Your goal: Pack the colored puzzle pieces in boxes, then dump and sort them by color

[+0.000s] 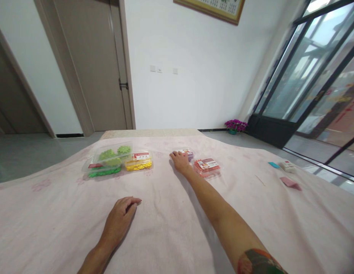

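Observation:
At the far middle of the table, my right hand (179,160) reaches onto a clear plastic box (189,154) with purple contents and a printed label. Its fingers curl over the box's left end, and the hand hides part of it. My left hand (121,215) lies on the cloth nearer to me, fingers stretched loosely forward, holding nothing. Just right of my right hand is a clear box with red-orange contents (207,167). Over on the left sit a box with yellow contents (138,160) and a larger clear box with green contents (106,163).
A pale pink cloth (159,236) covers the table. Toward its right edge lie a blue piece (274,165), a whitish packet (287,166), a pink piece (291,183) and a thin stick (260,180). Purple flowers (236,125) stand on the floor beyond.

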`<state>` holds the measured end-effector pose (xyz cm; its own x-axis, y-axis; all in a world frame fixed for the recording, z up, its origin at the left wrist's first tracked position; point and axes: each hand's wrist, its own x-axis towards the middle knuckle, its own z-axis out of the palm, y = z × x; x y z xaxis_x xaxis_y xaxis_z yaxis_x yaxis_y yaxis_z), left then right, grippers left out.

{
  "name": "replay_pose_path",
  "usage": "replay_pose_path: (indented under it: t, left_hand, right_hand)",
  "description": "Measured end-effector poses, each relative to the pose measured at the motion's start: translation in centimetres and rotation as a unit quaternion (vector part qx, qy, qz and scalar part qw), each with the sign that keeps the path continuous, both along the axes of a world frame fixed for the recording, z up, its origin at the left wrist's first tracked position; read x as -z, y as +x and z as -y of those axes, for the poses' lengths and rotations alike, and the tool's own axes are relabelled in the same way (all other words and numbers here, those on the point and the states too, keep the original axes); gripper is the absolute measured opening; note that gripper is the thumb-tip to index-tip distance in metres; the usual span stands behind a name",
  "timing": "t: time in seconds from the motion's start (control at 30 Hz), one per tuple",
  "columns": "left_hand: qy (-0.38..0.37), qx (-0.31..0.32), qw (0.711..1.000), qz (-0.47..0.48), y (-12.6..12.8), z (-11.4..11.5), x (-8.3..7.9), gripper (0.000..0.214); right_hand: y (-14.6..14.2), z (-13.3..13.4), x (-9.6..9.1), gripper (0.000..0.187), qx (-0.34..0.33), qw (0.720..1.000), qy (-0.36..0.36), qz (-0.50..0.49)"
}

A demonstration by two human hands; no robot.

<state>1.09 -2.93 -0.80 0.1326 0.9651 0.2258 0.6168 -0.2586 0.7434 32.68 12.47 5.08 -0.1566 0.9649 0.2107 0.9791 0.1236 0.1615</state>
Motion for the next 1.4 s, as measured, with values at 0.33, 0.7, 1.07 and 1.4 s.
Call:
replay_pose_path:
  t: [0.33,0.7,1.07,1.4]
  left_hand:
    - [-0.001,0.001,1.0,-0.008,-0.1,-0.3,0.4,0.035]
    - [0.0,-0.012,1.0,0.019,0.3,0.0,-0.2,0.035]
    - [-0.036,-0.059,0.988,0.141,0.4,-0.1,-0.9,0.033]
    - [0.13,-0.332,0.92,0.166,-3.3,-5.2,-2.8,0.054]
  right_hand:
    - [2.6,1.9,1.5,0.049,0.048,0.998,0.048,0.013]
    - [2.2,1.5,0.5,0.043,0.064,0.994,0.062,-0.062]
    - [-12.6,-0.7,-0.4,0.041,-0.088,0.968,0.042,-0.233]
    - [-12.8,-0.4,-1.7,0.026,-0.167,0.985,0.033,0.006]
